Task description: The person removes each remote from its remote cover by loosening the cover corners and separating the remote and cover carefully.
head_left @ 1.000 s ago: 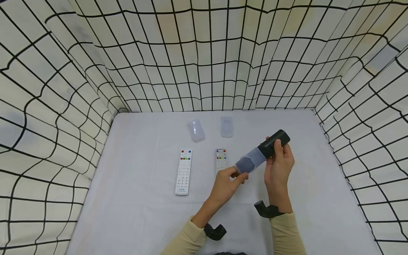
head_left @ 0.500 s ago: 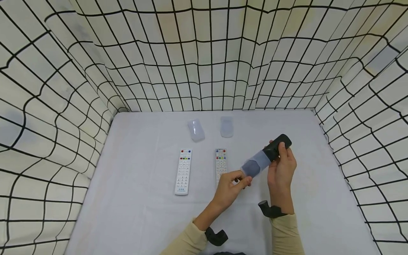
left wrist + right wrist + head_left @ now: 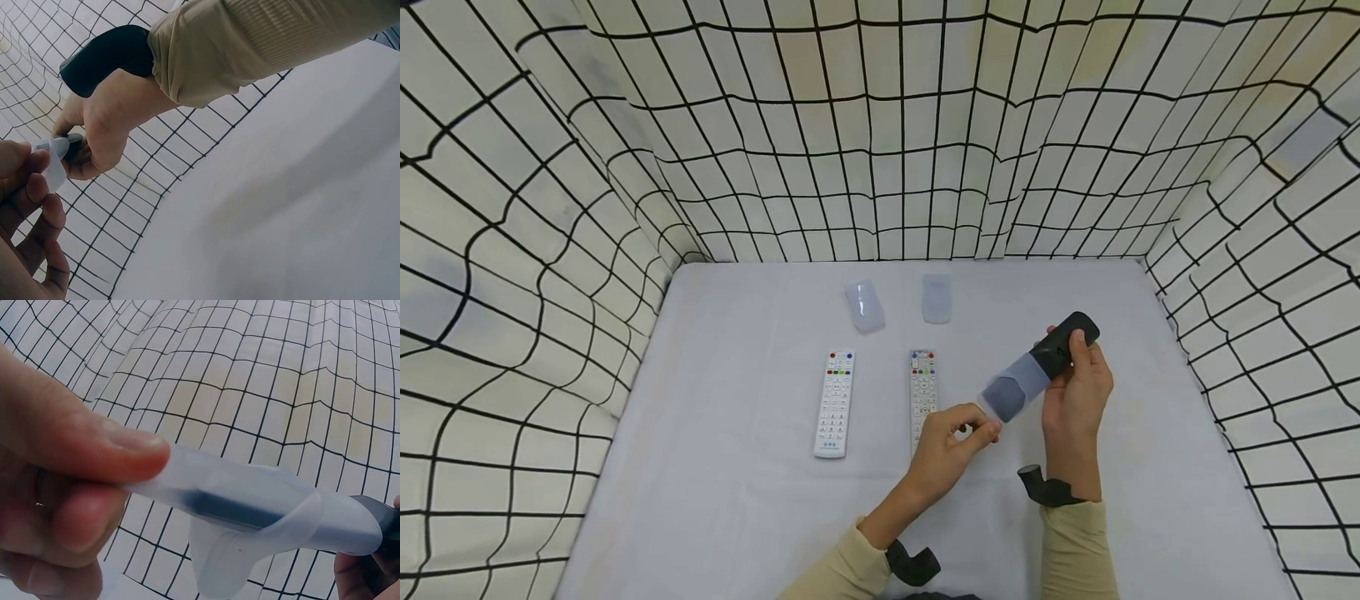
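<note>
A black remote control [image 3: 1063, 346] slants over the right half of the table, its lower part inside a translucent silicone cover [image 3: 1017, 388]. My right hand [image 3: 1077, 404] grips the bare black end, thumb on top. At the lower end, my left hand [image 3: 951, 446] pinches the cover's edge between thumb and fingers. The right wrist view shows the left thumb [image 3: 125, 450] pressing that edge, the dark remote showing through the cover, and a loose flap [image 3: 222, 556] folded below. In the left wrist view the cover [image 3: 56, 162] spans between both hands.
Two white remotes [image 3: 834, 404] [image 3: 923, 387] lie on the white table [image 3: 700, 500], the right one partly behind my left hand. Two more translucent covers [image 3: 865, 307] [image 3: 936, 298] lie farther back. White walls with black netting [image 3: 880, 125] surround the table on three sides.
Both hands have shifted slightly right with the remote and its cover. The left fingers have slid outward to the cover's end, so more of the cover shows.
</note>
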A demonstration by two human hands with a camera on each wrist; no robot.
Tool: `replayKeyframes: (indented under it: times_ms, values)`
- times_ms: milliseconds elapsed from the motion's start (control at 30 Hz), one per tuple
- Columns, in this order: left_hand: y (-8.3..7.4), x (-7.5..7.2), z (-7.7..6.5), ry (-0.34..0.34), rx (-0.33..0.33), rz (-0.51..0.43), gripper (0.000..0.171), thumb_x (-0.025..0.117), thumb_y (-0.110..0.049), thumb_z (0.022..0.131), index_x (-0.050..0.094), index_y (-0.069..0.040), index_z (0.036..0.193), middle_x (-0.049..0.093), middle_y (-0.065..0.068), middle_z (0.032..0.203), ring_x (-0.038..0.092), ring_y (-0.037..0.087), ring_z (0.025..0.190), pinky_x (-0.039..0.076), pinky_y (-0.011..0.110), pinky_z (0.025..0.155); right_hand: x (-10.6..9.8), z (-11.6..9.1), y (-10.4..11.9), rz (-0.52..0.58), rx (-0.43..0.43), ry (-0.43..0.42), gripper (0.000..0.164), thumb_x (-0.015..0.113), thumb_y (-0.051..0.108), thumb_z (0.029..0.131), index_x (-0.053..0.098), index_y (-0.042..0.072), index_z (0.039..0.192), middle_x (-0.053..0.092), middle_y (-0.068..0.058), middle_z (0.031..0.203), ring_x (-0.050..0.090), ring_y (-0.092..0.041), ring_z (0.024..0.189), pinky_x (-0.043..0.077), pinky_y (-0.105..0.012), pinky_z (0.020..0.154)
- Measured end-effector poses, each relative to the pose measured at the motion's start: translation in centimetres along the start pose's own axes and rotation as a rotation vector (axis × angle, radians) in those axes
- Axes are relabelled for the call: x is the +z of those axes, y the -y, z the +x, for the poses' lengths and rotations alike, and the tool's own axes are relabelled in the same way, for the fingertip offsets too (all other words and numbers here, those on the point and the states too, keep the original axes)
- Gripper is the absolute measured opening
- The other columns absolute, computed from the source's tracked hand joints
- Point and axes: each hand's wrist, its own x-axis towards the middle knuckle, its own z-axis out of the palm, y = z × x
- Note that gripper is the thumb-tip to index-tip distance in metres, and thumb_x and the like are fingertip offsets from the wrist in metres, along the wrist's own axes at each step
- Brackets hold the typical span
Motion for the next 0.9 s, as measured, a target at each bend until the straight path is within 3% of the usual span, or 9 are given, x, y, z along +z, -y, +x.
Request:
replayKeyframes:
  times_ms: [233,367,600,767,900]
  values:
    - [-0.2,0.2,-0.1,0.015,-0.001,-0.005,0.019,0.069,-0.021,0.101,0.072,-0.012,0.085,0.074,0.005,0.083,0.059,0.001,0.082,0.049,0.033,0.082,-0.1,0.3,0.5,-0.009,-0.038,-0.015,0.038,0.071,0.014,0.099,0.063,-0.01,0.127,0.071,-0.022,0.109,0.078,-0.027,0.085,0.064,-0.032,0.082]
    - [-0.3,0.2,0.0,0.022,0.007,0.003,0.02,0.068,-0.022,0.102,0.072,-0.012,0.085,0.074,0.006,0.084,0.059,0.002,0.082,0.05,0.036,0.083,-0.1,0.3,0.5,0.011,-0.043,-0.032,0.041,0.073,0.014,0.098,0.062,-0.01,0.129,0.071,-0.023,0.109,0.078,-0.028,0.09,0.064,-0.034,0.083]
    - [-0.1,-1.1,1.2,-0.039,-0.034,0.096,0.023,0.065,-0.025,0.103,0.07,-0.014,0.083,0.075,0.001,0.084,0.06,0.004,0.081,0.052,0.031,0.085,-0.3,-0.1,-0.1,-0.121,0.036,0.016,0.049,0.067,0.023,0.102,0.056,-0.001,0.144,0.058,-0.017,0.131,0.066,-0.027,0.116,0.062,-0.03,0.091]
    - [0.4,-2.1,1.8,-0.066,-0.047,0.167,0.021,0.063,-0.027,0.103,0.07,-0.016,0.086,0.076,0.0,0.085,0.06,0.006,0.081,0.056,0.039,0.085,-0.9,-0.6,-0.4,-0.144,0.04,0.019,0.044,0.066,0.023,0.104,0.058,0.005,0.144,0.055,-0.016,0.132,0.068,-0.025,0.11,0.063,-0.03,0.084]
    - [0.9,-2.8,2.2,-0.153,-0.066,0.185,0.024,0.06,-0.029,0.105,0.068,-0.014,0.088,0.072,0.001,0.082,0.06,0.007,0.08,0.053,0.03,0.078,-1.1,-1.3,-0.8,-0.13,0.072,0.038,0.043,0.065,0.021,0.104,0.057,0.007,0.144,0.055,-0.015,0.132,0.072,-0.022,0.102,0.064,-0.032,0.082]
